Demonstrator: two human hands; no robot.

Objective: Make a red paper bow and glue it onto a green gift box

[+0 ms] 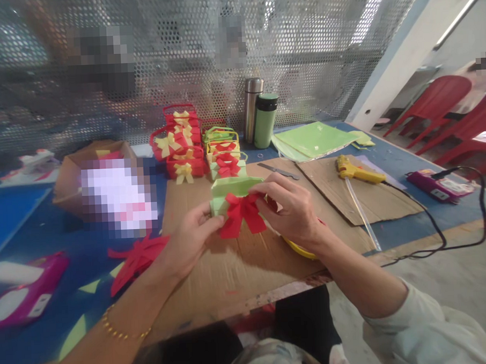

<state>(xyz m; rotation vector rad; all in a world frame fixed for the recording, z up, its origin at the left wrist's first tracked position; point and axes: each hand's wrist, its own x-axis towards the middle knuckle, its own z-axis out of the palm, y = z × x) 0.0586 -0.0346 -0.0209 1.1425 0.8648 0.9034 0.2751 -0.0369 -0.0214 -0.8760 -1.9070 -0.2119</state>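
A small light-green paper box (235, 186) with a red bow (243, 214) on its front is held above the cardboard sheet. My left hand (192, 237) grips the box's left side, thumb in front beside the bow. The fingers of my right hand (289, 204) pinch the upper right part of the red bow against the box. Under my right hand lies a yellow ring-shaped thing (298, 249), partly hidden by the wrist. Behind the box stand finished-looking red baskets (186, 165) with yellow bows and green ones with red bows (227, 165).
A yellow glue gun (359, 171) with a black cable lies on cardboard (348, 199) at right. Two bottles (265, 122) stand by the mesh. Green sheets (316, 138), a metal blade (278, 171), a cardboard box (71, 179) and red paper pieces (139, 259) are around.
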